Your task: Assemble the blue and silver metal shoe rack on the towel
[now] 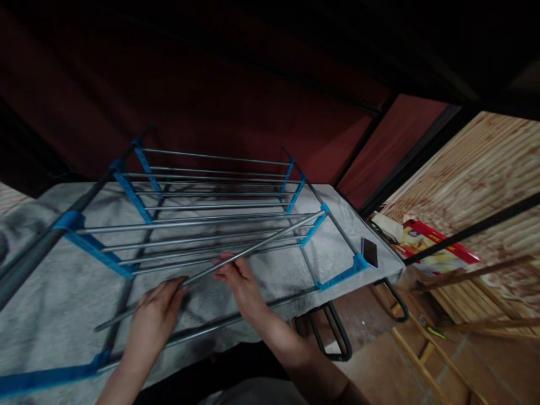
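Note:
A rack frame [126, 194] of grey metal rods and blue plastic side brackets lies on its side on a table covered with a grey cloth [54, 292]. One loose metal rod [261, 244] runs diagonally from the lower left up to a blue bracket [323, 209] at the right. My left hand [154, 315] is closed around the rod's lower part. My right hand [238, 281] pinches the same rod a little farther up.
A dark phone [370, 252] lies on the cloth by the table's right edge. To the right, red and yellow packaging [426, 244] rests on wooden boards, with wooden slats [464, 304] on the floor. Black metal legs [333, 332] show under the table.

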{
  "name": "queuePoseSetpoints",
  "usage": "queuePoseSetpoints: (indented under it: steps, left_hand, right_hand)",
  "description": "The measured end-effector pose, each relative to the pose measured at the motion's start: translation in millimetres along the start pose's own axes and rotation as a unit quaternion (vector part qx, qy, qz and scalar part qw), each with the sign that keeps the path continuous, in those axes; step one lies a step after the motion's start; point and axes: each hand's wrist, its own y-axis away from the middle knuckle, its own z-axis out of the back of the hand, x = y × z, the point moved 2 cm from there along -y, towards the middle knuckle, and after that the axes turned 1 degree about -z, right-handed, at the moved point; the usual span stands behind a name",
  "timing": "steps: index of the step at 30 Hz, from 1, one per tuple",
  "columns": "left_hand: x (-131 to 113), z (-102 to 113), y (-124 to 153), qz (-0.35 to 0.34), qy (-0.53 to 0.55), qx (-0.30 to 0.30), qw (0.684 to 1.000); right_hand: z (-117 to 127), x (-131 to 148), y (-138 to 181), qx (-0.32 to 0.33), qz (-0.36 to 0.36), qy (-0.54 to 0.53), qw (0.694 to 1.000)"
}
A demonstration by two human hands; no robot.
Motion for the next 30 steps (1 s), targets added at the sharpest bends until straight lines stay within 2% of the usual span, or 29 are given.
queuePoseSetpoints:
  steps: [6,11,14,17,20,25,27,30]
  left_hand:
    - [-51.6,-9.8,-23.0,-0.028,0.084,-0.033,0.996]
    - [-66.0,-1.7,-22.4,-0.036,0.072,-0.068,0.994]
    - [-68.5,9.8,-17.1,-0.036,0.085,-0.075,0.993]
    - [-78.0,23.2,-12.0,-0.056,0.096,-0.101,0.989]
    - [-95.1,36.0,-5.4,-0.103,0.073,-0.127,0.984]
    - [-132.4,51.4,7.1,-0.232,-0.005,-0.119,0.965]
    - [-144.7,53.5,8.9,-0.267,-0.034,-0.116,0.956]
    - [-150.6,49.1,6.0,-0.276,-0.083,-0.114,0.951]
  right_hand:
    - [-15.2,30.0,-4.4,0.074,0.107,0.176,0.976]
    - [-2.4,78.0,-14.8,0.056,0.202,0.266,0.941]
    - [7.0,102.1,-18.5,0.044,0.267,0.352,0.896]
    - [16.1,110.2,-16.9,0.05,0.307,0.436,0.844]
    - [28.3,105.0,-12.4,0.057,0.322,0.53,0.782]
    - [57.8,87.9,-4.1,0.054,0.307,0.685,0.659]
    - [70.5,80.4,-1.6,0.062,0.296,0.714,0.631]
    - [88.5,67.5,0.7,0.065,0.281,0.733,0.616]
